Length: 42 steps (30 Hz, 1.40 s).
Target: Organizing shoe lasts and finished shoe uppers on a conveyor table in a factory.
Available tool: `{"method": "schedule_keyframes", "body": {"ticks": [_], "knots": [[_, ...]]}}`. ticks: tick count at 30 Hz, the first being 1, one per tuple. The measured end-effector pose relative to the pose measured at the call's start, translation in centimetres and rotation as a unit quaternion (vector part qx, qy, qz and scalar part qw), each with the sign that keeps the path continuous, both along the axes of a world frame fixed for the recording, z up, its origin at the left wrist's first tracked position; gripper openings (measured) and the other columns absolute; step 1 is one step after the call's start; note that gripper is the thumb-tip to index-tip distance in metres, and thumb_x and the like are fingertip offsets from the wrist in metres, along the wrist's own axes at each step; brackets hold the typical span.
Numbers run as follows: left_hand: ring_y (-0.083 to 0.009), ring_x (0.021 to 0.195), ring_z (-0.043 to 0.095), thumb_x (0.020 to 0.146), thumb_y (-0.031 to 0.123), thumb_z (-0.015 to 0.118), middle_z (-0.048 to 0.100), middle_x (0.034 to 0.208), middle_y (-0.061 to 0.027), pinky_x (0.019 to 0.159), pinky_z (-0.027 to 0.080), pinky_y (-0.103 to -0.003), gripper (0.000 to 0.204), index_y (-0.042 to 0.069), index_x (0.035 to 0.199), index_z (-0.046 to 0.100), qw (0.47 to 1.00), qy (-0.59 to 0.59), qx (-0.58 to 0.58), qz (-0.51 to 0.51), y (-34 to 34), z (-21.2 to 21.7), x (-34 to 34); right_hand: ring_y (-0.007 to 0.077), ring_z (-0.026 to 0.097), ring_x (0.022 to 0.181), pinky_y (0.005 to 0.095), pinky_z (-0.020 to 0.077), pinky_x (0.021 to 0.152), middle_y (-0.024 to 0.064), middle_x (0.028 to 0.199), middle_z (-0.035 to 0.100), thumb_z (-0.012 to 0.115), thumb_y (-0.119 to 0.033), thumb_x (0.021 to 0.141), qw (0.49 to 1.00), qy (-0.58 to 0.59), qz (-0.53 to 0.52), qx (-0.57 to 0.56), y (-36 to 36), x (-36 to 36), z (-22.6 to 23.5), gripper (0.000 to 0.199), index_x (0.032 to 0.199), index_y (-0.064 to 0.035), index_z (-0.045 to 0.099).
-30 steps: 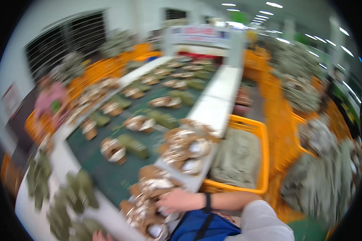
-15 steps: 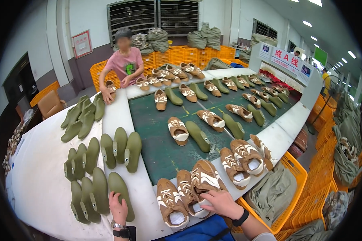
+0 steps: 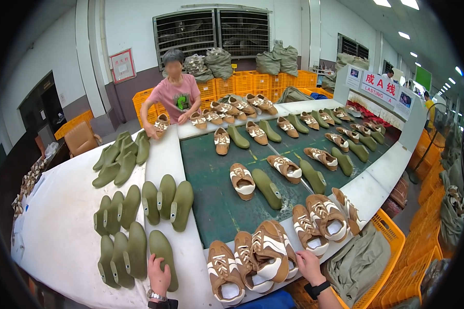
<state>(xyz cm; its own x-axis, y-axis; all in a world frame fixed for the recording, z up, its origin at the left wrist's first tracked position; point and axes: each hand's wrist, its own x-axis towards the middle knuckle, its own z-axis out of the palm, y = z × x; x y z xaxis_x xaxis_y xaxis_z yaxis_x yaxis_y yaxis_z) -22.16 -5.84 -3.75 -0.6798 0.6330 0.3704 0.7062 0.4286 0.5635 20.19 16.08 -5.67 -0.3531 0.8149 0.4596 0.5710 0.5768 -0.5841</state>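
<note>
Your left hand (image 3: 160,276) rests with its fingers curled over the near end of a green last (image 3: 162,248) at the near left of the table (image 3: 51,226). Your right hand (image 3: 311,269) touches the rightmost brown shoe (image 3: 290,251) of the near group. You cannot tell whether either is clamped. Far left, a person (image 3: 178,99) handles another shoe (image 3: 161,125).
</note>
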Motion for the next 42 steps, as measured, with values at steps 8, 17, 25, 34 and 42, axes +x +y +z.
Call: {"method": "schedule_keyframes", "body": {"ticks": [8, 17, 25, 34, 42], "knots": [[-0.0325, 0.119, 0.044, 0.077, 0.018, 0.068, 0.045, 0.129, -0.0197, 0.103, 0.033, -0.040, 0.065, 0.000, 0.132, 0.038, 0.985, -0.135, -0.020, -0.101, 3.1, 7.8, -4.8, 0.0278, 0.064, 0.072, 0.0345, 0.0490, 0.065, 0.0156, 0.077, 0.065, 0.054, -0.005, 0.084, 0.976, 0.163, -0.079, -0.122, 0.2, -0.4, -4.7, 0.012, 0.090, -0.0001, 0.063], [-0.0341, 0.133, 0.024, 0.080, 0.056, 0.060, 0.022, 0.147, -0.0128, 0.103, 0.022, -0.053, 0.089, 0.018, 0.146, 0.013, 0.831, -0.517, 0.206, 0.002, 25.0, 10.3, -19.7, 0.0250, 0.059, 0.063, 0.0343, 0.0460, 0.060, 0.0110, 0.068, 0.060, 0.052, -0.004, 0.084, 0.981, 0.119, -0.138, -0.060, 0.5, -0.4, -7.0, 0.012, 0.088, -0.0001, 0.062], [-0.0322, 0.121, 0.044, 0.071, 0.064, 0.062, 0.035, 0.139, -0.0114, 0.096, 0.040, -0.053, 0.095, 0.013, 0.137, 0.016, 0.737, -0.582, 0.342, 0.005, 36.5, 3.4, -27.3, 0.0337, 0.059, 0.085, 0.0393, 0.0456, 0.078, 0.0190, 0.090, 0.063, 0.050, -0.012, 0.090, 0.981, -0.017, -0.157, -0.111, -0.9, 0.4, -7.4, 0.021, 0.103, 0.0004, 0.060], [-0.0300, 0.095, 0.058, 0.080, 0.029, 0.062, 0.061, 0.104, -0.0110, 0.084, 0.047, -0.046, 0.035, 0.009, 0.108, 0.057, 0.748, -0.625, 0.217, 0.050, 37.4, 1.3, -29.1, 0.0325, 0.059, 0.082, 0.0385, 0.0466, 0.075, 0.0170, 0.086, 0.062, 0.054, -0.011, 0.088, 0.981, -0.045, -0.158, -0.100, -0.7, 0.0, -7.3, 0.017, 0.100, -0.0002, 0.061], [-0.0251, 0.112, 0.053, 0.093, 0.030, 0.050, 0.053, 0.124, -0.0079, 0.093, 0.044, -0.045, 0.039, 0.011, 0.127, 0.047, 0.671, -0.678, 0.207, -0.215, 28.8, 10.4, -14.6, 0.0303, 0.058, 0.068, 0.0376, 0.0457, 0.061, 0.0141, 0.075, 0.061, 0.056, -0.003, 0.080, 0.988, 0.039, -0.147, -0.014, -0.3, -0.9, -7.3, 0.009, 0.087, -0.0019, 0.062]]}}
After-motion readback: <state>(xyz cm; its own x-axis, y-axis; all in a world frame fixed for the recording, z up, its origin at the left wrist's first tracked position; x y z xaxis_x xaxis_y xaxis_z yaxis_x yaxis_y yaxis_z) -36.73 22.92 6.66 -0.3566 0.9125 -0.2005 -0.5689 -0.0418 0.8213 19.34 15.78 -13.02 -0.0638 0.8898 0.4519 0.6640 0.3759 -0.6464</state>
